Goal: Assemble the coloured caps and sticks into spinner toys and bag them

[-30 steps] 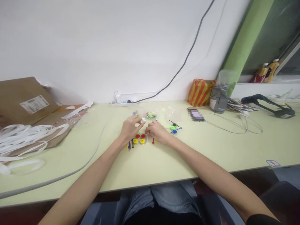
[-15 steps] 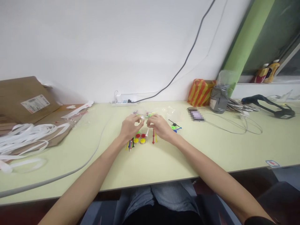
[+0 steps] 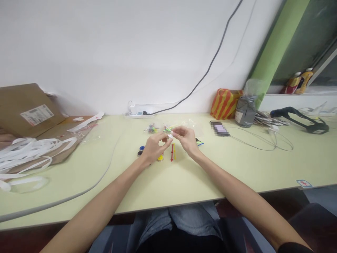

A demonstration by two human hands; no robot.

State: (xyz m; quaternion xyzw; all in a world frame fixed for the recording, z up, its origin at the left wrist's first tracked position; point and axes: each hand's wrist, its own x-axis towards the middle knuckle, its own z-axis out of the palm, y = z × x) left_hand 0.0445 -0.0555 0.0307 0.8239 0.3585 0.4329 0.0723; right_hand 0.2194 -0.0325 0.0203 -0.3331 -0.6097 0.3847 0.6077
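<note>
My left hand (image 3: 155, 146) is closed in a pinch on a small white disc-like piece (image 3: 170, 136), held just above the table. The fingertips of my right hand (image 3: 186, 138) meet it from the other side, pinched on a thin white arrow that is mostly hidden now. Below the hands lie a red arrow (image 3: 172, 153) and a yellow arrow (image 3: 174, 151) side by side. Near my left wrist are a yellow round piece (image 3: 160, 158), a blue one (image 3: 142, 148) and a black one (image 3: 140, 153); my left hand covers other pieces there.
Small bags of colourful parts (image 3: 152, 128) lie behind the hands. Blue and black pieces (image 3: 200, 143) sit right of my right hand. A power strip (image 3: 139, 113) is at the wall, a phone (image 3: 220, 129) at right, a grey cable (image 3: 86, 189) and white strapping (image 3: 28, 154) at left.
My left hand has moved right and nearer, with the white piece, and now meets my right hand. The white arrow no longer hangs clearly visible below my right fingers.
</note>
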